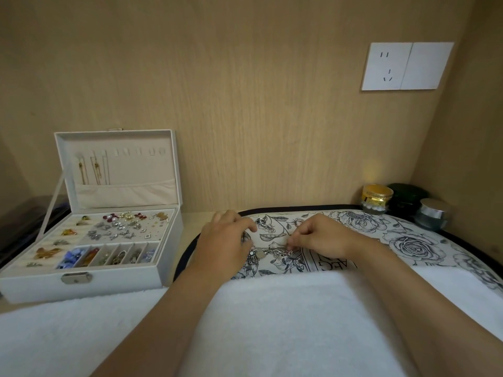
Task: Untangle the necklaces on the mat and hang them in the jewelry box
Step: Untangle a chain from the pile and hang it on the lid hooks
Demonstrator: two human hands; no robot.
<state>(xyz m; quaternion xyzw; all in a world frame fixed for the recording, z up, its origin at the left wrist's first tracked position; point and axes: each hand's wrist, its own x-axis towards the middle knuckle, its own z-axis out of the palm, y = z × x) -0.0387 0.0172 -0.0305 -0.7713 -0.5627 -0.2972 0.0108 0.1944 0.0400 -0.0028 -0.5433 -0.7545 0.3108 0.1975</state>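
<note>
Silver necklaces (pixel 272 253) lie tangled on mat (pixel 408 240), btwn both hands. R hand (pixel 318 238): fingertips curled, pinching a chain. L hand (pixel 226 240): fingers bent over tangle's left end; grip can't be told (palm hides it). Box (pixel 117 278) open at left, w/ gold chains (pixel 95 170) hung in lid.

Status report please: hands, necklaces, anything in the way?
Right hand pinches the tangled necklaces on the mat. Left hand at same tangle, grip hidden. Jewelry box open, several hooks free. Nothing between mat and box.
</note>
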